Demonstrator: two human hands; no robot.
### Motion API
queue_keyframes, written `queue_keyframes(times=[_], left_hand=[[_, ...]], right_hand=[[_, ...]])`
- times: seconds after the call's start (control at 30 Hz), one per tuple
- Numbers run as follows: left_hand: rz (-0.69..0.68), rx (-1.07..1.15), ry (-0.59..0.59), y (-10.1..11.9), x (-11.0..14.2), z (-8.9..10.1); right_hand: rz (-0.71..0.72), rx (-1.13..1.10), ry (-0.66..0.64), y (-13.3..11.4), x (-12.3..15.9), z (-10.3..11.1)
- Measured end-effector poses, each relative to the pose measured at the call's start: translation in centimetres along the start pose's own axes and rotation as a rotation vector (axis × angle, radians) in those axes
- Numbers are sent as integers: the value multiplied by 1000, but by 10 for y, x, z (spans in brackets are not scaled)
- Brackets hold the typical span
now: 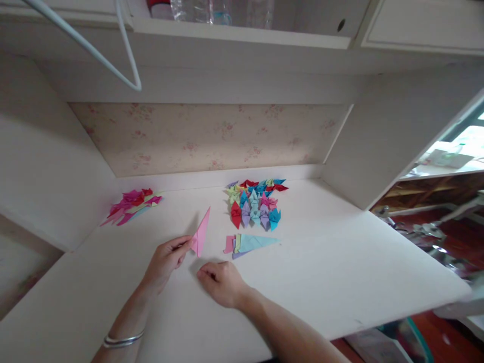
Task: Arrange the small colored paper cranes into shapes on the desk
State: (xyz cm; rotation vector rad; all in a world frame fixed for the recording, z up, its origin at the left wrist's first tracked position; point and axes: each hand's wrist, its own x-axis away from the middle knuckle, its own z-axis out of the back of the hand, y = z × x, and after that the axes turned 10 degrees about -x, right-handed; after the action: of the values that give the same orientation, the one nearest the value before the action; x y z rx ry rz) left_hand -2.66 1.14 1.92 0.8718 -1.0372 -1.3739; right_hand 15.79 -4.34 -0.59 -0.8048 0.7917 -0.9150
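My left hand [170, 257] pinches the lower end of a pink folded paper [201, 235], a narrow kite shape whose sharp tip points up and away. Just to the right, my right hand [223, 282] rests on the white table as a loose fist, with nothing visible in it. Beyond that fist lies a small stack of folded papers [253, 243], light blue on top, with yellow-green, pink and purple edges showing. Farther back, several finished-looking origami pieces [255, 214] in red, purple, blue and pink stand in close rows.
A pile of pink, red and green folded papers [134, 205] lies at the table's back left. A shelf [242, 38] with clear plastic containers overhangs the white table [321, 267]. A white cable [94, 48] hangs at the upper left. Side panels enclose the table.
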Motion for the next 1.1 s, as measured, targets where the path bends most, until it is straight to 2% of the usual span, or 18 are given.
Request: queue_keyframes(times=[0.13, 0.23, 0.3, 0.43, 0.57, 0.67, 0.77, 0.9, 1.1], left_hand=[[-63, -82, -141, 37, -2, -18], [-172, -205, -337, 70, -6, -39], [-257, -259, -440, 85, -13, -57], [-326, -413, -586, 95, -36, -92], [-341, -486, -697, 97, -62, -114], [-362, -582, -720, 95, -77, -123], [-452, -710, -689, 90, -84, -132], [-550, -821, -600, 83, -85, -143], [-557, -972, -507, 79, -81, -146]], right_hand=[[24, 148, -21, 1, -2, 1], [47, 231, -26, 3, -1, 0], [65, 271, -28, 3, 0, -1], [113, 334, -34, 3, 1, -1], [149, 402, -46, 3, 1, -1], [143, 439, -64, 3, 1, -1], [140, 432, -83, 2, 1, -1], [151, 391, -98, 1, 3, 0], [160, 393, -106, 2, 4, 0]])
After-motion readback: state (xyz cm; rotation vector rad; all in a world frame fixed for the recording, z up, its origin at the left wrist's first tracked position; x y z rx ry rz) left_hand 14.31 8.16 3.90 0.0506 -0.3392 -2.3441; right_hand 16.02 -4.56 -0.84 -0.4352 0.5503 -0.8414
